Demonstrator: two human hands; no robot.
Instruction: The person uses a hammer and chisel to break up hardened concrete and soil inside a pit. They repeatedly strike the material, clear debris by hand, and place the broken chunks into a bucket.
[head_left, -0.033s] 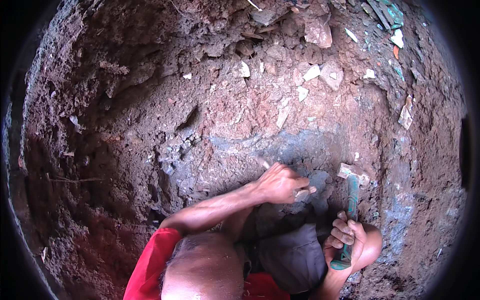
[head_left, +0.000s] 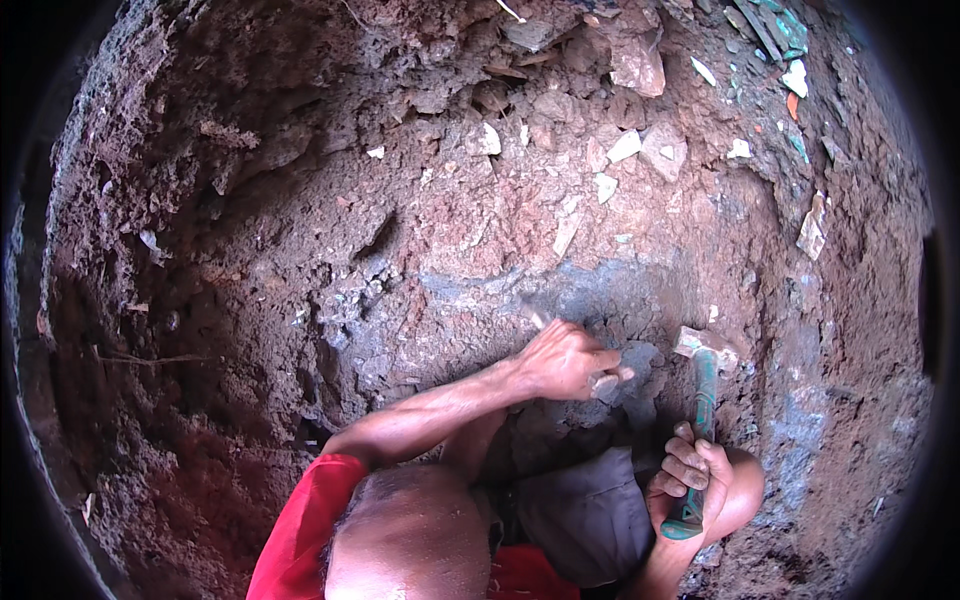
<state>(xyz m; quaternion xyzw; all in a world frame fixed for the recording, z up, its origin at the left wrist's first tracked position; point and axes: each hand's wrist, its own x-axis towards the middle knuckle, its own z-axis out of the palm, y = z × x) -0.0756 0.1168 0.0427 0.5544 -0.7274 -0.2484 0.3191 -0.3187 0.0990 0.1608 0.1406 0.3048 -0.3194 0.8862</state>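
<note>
Your left forearm (head_left: 430,412) slants up to centre frame, the left hand (head_left: 568,362) clenched round a mostly hidden tool (head_left: 539,319). At lower right, your right hand (head_left: 690,478) grips the green-handled hammer (head_left: 705,385), its head upward.

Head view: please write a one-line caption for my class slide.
Right hand holding a green-handled hammer, left hand closed around a slim object, amid rough reddish-brown earth.
</note>
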